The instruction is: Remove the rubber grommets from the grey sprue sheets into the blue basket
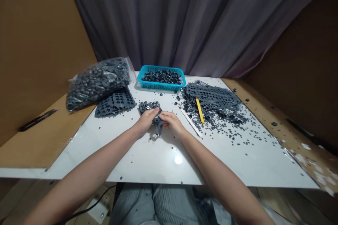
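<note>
A dark grey sheet with punched holes is held over the white table in both hands. My left hand grips its left part, the thumb lying on top. Close beside it, my right hand pinches the sheet's right side between thumb and fingers. A torn-looking strip of the sheet hangs down between the hands. Behind them stands a blue basket filled with small dark pieces. To the right of my right hand lie a white stick and a yellow cutter-like tool.
A clear bag of dark pieces rests at the back left, by a stack of perforated sheets. More perforated sheets lie at the right among many scattered small discs. A dark flat tool lies far left; a grey curtain hangs behind.
</note>
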`<state>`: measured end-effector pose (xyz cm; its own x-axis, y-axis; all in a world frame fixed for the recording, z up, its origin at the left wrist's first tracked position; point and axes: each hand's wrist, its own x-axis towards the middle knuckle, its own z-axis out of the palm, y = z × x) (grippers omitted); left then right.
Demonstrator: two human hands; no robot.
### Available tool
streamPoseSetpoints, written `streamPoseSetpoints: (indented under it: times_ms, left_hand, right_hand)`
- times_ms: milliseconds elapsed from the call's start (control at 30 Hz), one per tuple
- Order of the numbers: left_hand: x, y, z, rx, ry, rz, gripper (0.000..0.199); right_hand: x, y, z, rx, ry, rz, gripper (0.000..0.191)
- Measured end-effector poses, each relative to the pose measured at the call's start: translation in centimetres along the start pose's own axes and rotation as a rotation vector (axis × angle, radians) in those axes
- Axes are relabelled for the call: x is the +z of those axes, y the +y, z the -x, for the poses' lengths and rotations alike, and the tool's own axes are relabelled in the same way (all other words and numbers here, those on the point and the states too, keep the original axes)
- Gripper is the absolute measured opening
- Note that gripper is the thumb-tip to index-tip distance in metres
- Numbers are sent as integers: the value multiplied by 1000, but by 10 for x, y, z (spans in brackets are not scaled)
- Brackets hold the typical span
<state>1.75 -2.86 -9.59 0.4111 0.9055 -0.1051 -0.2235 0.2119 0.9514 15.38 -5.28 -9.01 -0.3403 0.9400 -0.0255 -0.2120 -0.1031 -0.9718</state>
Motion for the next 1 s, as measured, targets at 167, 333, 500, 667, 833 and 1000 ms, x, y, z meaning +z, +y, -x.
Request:
streamPoseSetpoints:
  times_ms: [167, 333, 500, 667, 833, 1000]
  left_hand:
    - [1, 5, 0, 48, 200, 70, 49]
    - [-5, 4, 2, 213, 333, -246, 50]
    - [1, 6, 9, 301, 415, -485, 48]
    - [8, 9, 15, 352, 484, -618, 49]
    - [6, 9, 15, 284, 386, -550, 46]
    - [-2, 10, 14, 8, 31, -418, 49]
  right_hand:
    - [-20, -6, -7, -120, 136, -213, 33]
    - [-18, -16, 4, -189, 197, 221, 21]
    - [7, -19, 17, -299, 101, 987, 19]
    - [16, -16, 15, -275, 11, 1346, 20]
    - [12, -15, 13, -282, 11, 1330, 17]
    - [-1, -17, 15, -312, 40, 1015, 20]
